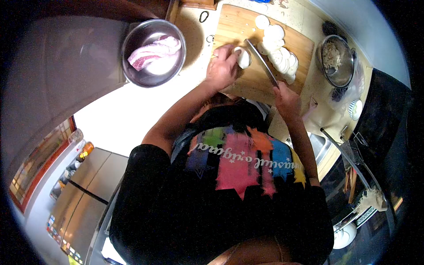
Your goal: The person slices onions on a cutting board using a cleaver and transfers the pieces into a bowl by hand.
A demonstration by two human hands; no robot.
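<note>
My left hand is closed on a piece of white radish, its fingers curled over the left side. My right hand grips the handle of a kitchen knife. The blade points up and left, just right of the radish piece; whether it touches the piece I cannot tell. Round white radish slices lie overlapped in a curved row beyond the knife. All of this is on a wooden cutting board. A few small white bits are scattered near the blade tip.
To the left, a metal bowl holds a slab of raw pork. On the right stands another metal bowl with pale chopped food. A small striped bowl and a sink are nearer on the right.
</note>
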